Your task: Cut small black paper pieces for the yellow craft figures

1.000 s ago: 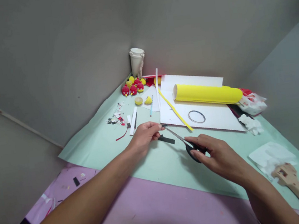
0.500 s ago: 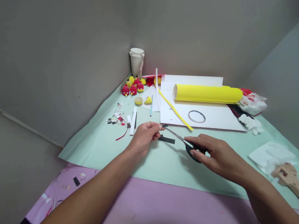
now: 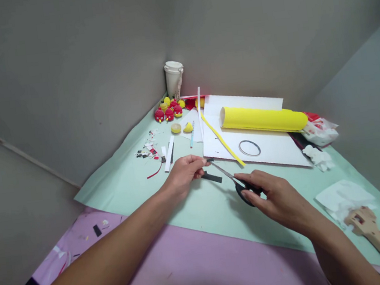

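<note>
My left hand (image 3: 185, 175) pinches a small black piece (image 3: 210, 160), probably paper, between thumb and forefinger. My right hand (image 3: 273, 197) grips black-handled scissors (image 3: 239, 189), with a thumb at one loop. The scissor tips touch or nearly touch the black piece, and the blades look close together. Just below the left fingers a longer black strip (image 3: 213, 177) lies on the pale green sheet; its near end is hidden by the hand. White strips (image 3: 169, 154) and tiny cut scraps (image 3: 150, 150) lie left of that hand.
A yellow roll (image 3: 263, 119) rests on white board (image 3: 224, 145) beside a thin ring (image 3: 249, 148) and a yellow strip (image 3: 224, 143). Several red and yellow figures (image 3: 169, 113) stand before a white cup (image 3: 174, 78). A beige glue gun (image 3: 375, 235) and tissue (image 3: 345, 195) lie right.
Almost nothing differs. Both hands, the black piece and the scissors hold nearly the same position; the view has shifted very slightly.
</note>
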